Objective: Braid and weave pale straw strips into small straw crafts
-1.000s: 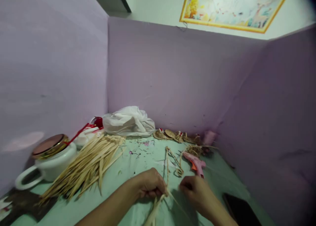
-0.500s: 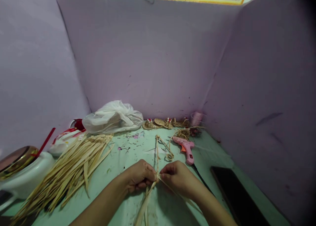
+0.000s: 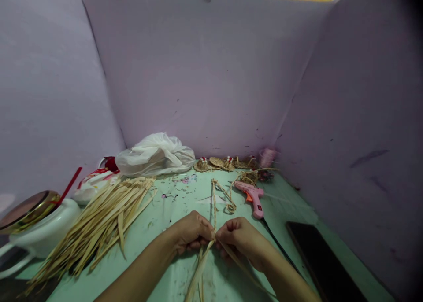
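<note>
The braided cord [image 3: 214, 207] lies in the middle of the surface [image 3: 185, 200], running straight away from my fingers, then bending back to the right into a small curl. My left hand [image 3: 194, 233] is clamped on its near end, thumb and fingers pressed together. My right hand [image 3: 236, 238] pinches a pale strip at the same spot, fingertips nearly touching those of the left. Loose strips [image 3: 197, 278] trail toward me and out of the bottom edge of view.

To my right, the pink glue gun [image 3: 254, 198] stands just beyond that hand, near the curl, its black cable [image 3: 279, 247] passing close beside my forearm. A dark flat slab [image 3: 320, 258] lies past the cable, with a strip of surface between it and the right wall [image 3: 357, 117].

On my left there is more room: a band of surface separates my forearm from the straw bundle [image 3: 105, 222], which reaches the white mug [image 3: 49, 236]. Along the back edge sit a plastic bag [image 3: 158, 154], small woven pieces [image 3: 216, 163] and a pink spool [image 3: 267, 157].
</note>
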A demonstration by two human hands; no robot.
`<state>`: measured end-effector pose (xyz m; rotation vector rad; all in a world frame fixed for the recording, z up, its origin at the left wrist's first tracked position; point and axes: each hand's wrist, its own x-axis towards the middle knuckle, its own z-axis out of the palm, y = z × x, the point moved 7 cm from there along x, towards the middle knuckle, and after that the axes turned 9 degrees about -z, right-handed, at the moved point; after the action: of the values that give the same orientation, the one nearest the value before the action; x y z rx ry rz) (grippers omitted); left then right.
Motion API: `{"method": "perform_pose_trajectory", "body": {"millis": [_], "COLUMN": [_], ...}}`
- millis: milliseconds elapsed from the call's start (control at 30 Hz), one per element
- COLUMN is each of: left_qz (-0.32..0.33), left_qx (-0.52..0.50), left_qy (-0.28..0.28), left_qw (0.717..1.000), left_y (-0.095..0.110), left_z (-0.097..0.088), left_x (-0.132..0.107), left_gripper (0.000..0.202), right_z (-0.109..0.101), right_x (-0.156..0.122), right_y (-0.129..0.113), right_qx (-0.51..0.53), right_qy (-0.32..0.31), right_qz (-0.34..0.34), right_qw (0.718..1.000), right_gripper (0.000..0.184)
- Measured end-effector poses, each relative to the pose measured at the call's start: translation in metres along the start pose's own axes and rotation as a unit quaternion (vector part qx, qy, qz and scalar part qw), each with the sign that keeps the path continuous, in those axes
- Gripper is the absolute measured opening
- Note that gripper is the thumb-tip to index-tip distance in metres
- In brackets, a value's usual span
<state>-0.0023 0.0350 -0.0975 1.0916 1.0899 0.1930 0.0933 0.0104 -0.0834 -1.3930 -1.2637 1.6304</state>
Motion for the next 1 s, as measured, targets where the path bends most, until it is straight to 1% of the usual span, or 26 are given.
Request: {"method": "perform_pose_trajectory", "body": {"millis": [67, 167, 267, 400, 467, 567, 733, 800, 833, 867, 933, 967, 1000], "left_qz": [0.003, 0.002, 0.003, 0.003, 0.001, -0.004, 0.024, 0.039, 0.046, 0.053, 0.058, 0.053, 0.047], "left_qx": [0.004, 0.012, 0.030, 0.057, 0.070, 0.098, 0.165, 0.225, 0.263, 0.305, 0.383, 0.410, 0.427], "left_qy": [0.004, 0.023, 0.039, 0.052, 0.053, 0.056, 0.081, 0.107, 0.128, 0.157, 0.233, 0.269, 0.295], "left_qw": [1.000, 1.000, 0.999, 0.997, 0.996, 0.994, 0.983, 0.968, 0.955, 0.938, 0.892, 0.870, 0.854], "left_y": [0.001, 0.000, 0.001, 0.005, 0.009, 0.011, 0.012, 0.014, 0.016, 0.020, 0.029, 0.032, 0.035], "left_z": [0.000, -0.002, -0.003, -0.005, -0.006, -0.007, -0.007, -0.006, -0.006, -0.007, -0.009, -0.009, -0.007], "left_x": [-0.001, 0.000, 0.001, -0.003, -0.007, -0.011, -0.012, -0.014, -0.017, -0.022, -0.034, -0.041, -0.047], "left_gripper": [0.006, 0.004, 0.004, 0.004, 0.003, 0.002, 0.005, 0.006, 0.008, 0.010, 0.013, 0.013, 0.012], "right_z": [0.002, 0.004, 0.004, 0.002, 0.001, 0.003, 0.006, 0.008, 0.009, 0.009, 0.009, 0.009, 0.009], "right_x": [0.001, 0.004, 0.007, 0.014, 0.017, 0.019, 0.016, 0.017, 0.017, 0.018, 0.019, 0.019, 0.019], "right_y": [0.002, 0.002, 0.004, 0.011, 0.013, 0.016, 0.019, 0.019, 0.019, 0.020, 0.020, 0.019, 0.020], "right_qx": [-0.016, -0.047, -0.075, -0.102, -0.097, -0.065, -0.021, -0.007, -0.003, 0.000, 0.003, 0.004, 0.007], "right_qy": [0.001, 0.023, 0.043, 0.048, 0.046, 0.041, 0.055, 0.048, 0.045, 0.042, 0.044, 0.047, 0.049], "right_qz": [-0.002, -0.012, -0.023, -0.041, -0.059, -0.074, -0.062, -0.061, -0.059, -0.056, -0.055, -0.056, -0.055], "right_qw": [1.000, 0.999, 0.996, 0.993, 0.993, 0.994, 0.996, 0.997, 0.997, 0.998, 0.998, 0.997, 0.997], "right_gripper": [0.012, 0.013, 0.012, 0.008, 0.006, 0.009, 0.007, 0.006, 0.006, 0.006, 0.005, 0.005, 0.005]}}
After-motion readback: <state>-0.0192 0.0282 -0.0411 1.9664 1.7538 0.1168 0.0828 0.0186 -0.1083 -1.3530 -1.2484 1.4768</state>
